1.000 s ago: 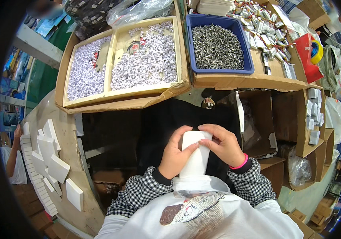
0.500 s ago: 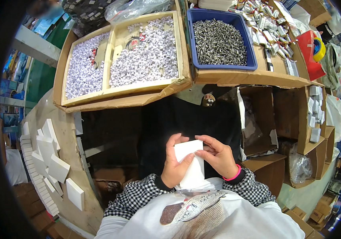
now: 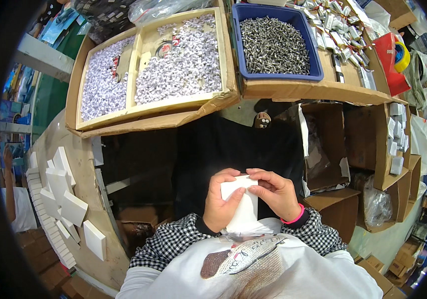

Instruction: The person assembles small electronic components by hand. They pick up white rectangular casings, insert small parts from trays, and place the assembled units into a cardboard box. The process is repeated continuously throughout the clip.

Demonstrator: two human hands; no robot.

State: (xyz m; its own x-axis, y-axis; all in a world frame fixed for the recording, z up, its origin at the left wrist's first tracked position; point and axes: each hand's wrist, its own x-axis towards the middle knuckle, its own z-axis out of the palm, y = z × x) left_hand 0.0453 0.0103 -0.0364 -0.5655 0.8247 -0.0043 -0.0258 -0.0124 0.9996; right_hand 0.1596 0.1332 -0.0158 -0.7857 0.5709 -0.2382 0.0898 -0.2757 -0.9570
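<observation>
Between my two hands I hold a flat white box (image 3: 242, 208) close in front of my shirt. My left hand (image 3: 219, 203) is wrapped round its left side, thumb lying across the face. My right hand (image 3: 277, 195) grips the upper right corner, with the thumb on the face and the fingers bent over the top edge. What lies under those right fingertips is hidden. The box's lower end reaches down to the shirt.
Left, a board (image 3: 111, 266) bears several white boxes (image 3: 74, 208). Ahead, a wooden tray (image 3: 152, 110) holds small white pieces, beside a blue bin (image 3: 318, 74) of metal parts. Open cardboard boxes (image 3: 363, 132) stand right. Red-wired white parts (image 3: 340, 35) lie far right.
The fingers of both hands have closed in over the top edge of the white box. The whole view has shifted slightly.
</observation>
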